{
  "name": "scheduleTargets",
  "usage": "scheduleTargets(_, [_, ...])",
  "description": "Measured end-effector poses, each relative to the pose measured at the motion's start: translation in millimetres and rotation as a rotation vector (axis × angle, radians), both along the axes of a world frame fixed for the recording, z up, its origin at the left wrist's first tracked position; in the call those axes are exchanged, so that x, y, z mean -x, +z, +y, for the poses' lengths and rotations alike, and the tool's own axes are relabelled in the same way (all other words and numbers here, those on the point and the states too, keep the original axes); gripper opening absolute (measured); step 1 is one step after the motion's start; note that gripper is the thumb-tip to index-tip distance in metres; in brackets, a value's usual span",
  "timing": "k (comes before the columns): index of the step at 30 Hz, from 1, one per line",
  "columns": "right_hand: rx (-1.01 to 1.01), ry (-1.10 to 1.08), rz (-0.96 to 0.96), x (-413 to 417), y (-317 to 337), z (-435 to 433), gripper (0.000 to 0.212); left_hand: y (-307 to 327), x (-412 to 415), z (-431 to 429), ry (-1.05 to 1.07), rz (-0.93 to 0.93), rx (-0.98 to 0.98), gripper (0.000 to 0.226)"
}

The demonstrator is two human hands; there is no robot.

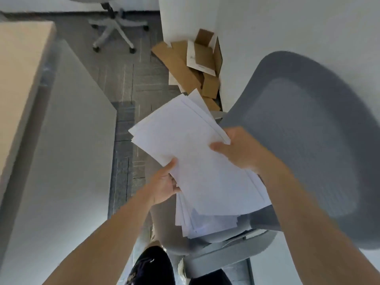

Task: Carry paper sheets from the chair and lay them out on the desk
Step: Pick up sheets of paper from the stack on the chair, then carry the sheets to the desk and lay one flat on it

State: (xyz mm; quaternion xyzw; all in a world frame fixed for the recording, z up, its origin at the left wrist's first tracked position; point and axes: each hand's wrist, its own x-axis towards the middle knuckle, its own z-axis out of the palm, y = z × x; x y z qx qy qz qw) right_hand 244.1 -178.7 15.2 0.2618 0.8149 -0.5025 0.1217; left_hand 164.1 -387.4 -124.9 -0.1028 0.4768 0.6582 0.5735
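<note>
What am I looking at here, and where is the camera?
No machine here: one wide-angle camera on a person's head looks down at their bare hands. The left hand and the right hand each grip a side of a loose stack of white paper sheets, thumbs on top. The grey chair is on the right, the desk on the left, and cardboard boxes lie on the floor by the wall.

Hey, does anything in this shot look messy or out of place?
Two things. The paper sheets gripped by the left hand and right hand are not squared: edges and corners fan out at different angles. On the floor by the wall, beyond the chair, flattened and open cardboard boxes lie in a loose heap.
</note>
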Motion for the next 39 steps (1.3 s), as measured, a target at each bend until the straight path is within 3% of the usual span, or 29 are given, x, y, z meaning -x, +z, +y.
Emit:
scheduleTargets(3, [-0.055, 0.026, 0.121, 6.0, 68.6, -10.4, 0.015, 63.0, 17.8, -13.1, 0.047, 0.085, -0.235, 0.090])
scheduleTargets(6, [-0.035, 0.037, 0.224, 9.5, 127.9, -19.0, 0.011, 121.6, 29.3, -23.4, 0.154, 0.126, -0.304, 0.057])
scheduleTargets(8, [-0.026, 0.037, 0.294, 9.5, 162.5, -25.7, 0.007, 163.2, 30.6, -30.6, 0.223, 0.258, -0.280, 0.052])
scheduleTargets(10, [-0.029, 0.026, 0.347, 11.1, 185.0, -30.1, 0.010, 200.6, 29.6, -36.1, 0.270, 0.432, -0.178, 0.065])
scheduleTargets(15, [0.078, -0.041, 0.452, 13.0, 211.1, -52.8, 0.013, 269.3, 36.6, -59.9, 0.400, 0.686, -0.034, 0.038])
scheduleTargets(18, [0.368, -0.191, 0.514, 21.3, 209.2, -72.7, 0.012, 278.9, 49.4, -88.9, 0.274, 0.530, -0.115, 0.036])
scheduleTargets(21, [0.540, -0.247, 0.309, 26.4, 178.1, -103.7, 0.019, 254.2, 54.0, -121.6, 0.126, 0.411, -0.022, 0.042])
scheduleTargets(25, [0.388, -0.243, 0.097, 48.7, 133.0, -157.3, 0.027, 237.8, 72.7, -169.8, 0.085, 0.554, 0.157, 0.030])
scheduleTargets(32, [0.469, -0.274, 0.294, 107.0, 148.5, -249.1, 0.020, 272.5, 129.6, -268.2, 0.191, 0.665, 0.078, 0.031])
scheduleTargets(36, [0.452, -0.290, 0.325, 139.3, 168.9, -295.2, 0.019, 282.4, 145.5, -307.1, 0.313, 0.855, 0.160, 0.029])
scheduleTargets(39, [0.448, -0.308, 0.371, 161.4, 177.8, -317.7, 0.023, 291.4, 156.7, -323.9, 0.355, 0.972, 0.210, 0.014])
